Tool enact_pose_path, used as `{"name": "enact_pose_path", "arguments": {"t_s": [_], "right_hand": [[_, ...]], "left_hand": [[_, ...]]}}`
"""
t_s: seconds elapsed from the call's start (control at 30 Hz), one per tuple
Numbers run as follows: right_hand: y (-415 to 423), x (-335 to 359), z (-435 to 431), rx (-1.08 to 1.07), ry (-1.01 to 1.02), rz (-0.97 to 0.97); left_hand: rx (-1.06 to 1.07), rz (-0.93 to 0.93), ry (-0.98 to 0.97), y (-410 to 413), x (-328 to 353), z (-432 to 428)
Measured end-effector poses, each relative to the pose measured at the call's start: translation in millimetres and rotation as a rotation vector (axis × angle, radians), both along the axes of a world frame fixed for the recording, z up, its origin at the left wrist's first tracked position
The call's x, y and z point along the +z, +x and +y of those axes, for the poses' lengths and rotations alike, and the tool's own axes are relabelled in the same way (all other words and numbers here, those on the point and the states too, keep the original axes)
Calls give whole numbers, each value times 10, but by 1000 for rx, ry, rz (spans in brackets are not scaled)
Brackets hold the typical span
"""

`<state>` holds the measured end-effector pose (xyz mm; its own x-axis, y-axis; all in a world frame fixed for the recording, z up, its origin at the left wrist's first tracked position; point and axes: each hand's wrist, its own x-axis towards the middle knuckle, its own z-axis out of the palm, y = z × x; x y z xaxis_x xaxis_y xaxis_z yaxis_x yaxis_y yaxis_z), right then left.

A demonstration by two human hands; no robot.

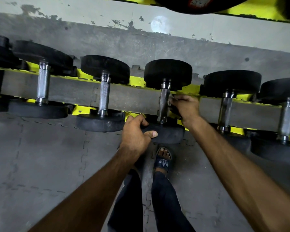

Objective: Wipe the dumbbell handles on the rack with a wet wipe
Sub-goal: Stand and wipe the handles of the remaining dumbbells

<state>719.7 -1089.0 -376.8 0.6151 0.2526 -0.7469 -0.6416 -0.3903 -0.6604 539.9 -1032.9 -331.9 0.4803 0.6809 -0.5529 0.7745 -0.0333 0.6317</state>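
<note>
Several black dumbbells with knurled steel handles lie across a yellow rack (137, 82). The middle dumbbell's handle (164, 102) stands almost straight ahead of me. My left hand (136, 133) grips the rim of that dumbbell's near weight plate (168, 133), thumb on top. My right hand (185, 108) is beside the handle on its right, fingers curled round a dark, crumpled wipe (172, 99) that touches the handle. Most of the wipe is hidden in the hand.
Neighbouring dumbbells sit to the left (104, 96) and right (227, 106) on the same rack. Grey interlocking floor mats (49, 156) lie below. My sandalled foot (163, 160) stands under the rack's front edge. An upper yellow tier (251, 11) runs overhead.
</note>
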Motion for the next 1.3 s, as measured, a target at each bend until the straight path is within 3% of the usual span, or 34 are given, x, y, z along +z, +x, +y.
{"name": "enact_pose_path", "arguments": {"t_s": [0.07,0.17,0.3,0.43,0.5,0.6,0.77,0.87,1.0,1.13,1.3], "right_hand": [[-10,-53,-183,314,-142,-121],[-17,-74,-302,782,-291,-522],[31,-80,-206,829,29,-1032],[167,-5,-55,1092,-83,-1369],[111,107,123,1361,-293,-1395],[-23,318,434,1652,-536,-1219],[-88,512,564,1953,-404,-1006],[-32,387,412,1871,-306,-977],[-49,131,47,1452,-146,-1098],[-91,97,-110,1258,-45,-931],[84,-35,81,588,-141,-883]], "left_hand": [[2,3,-3,-2,0,-2],[9,4,14,1,-5,-4],[19,0,6,2,-4,-9],[23,-1,13,0,-14,-15],[29,0,21,-1,-16,-24],[25,-3,24,-1,-10,-29],[35,-9,14,-3,-19,-17],[39,-13,14,-6,-16,-27],[37,2,6,-4,-7,-10],[31,-11,-1,-5,7,0],[33,-4,-12,1,22,7]]}}
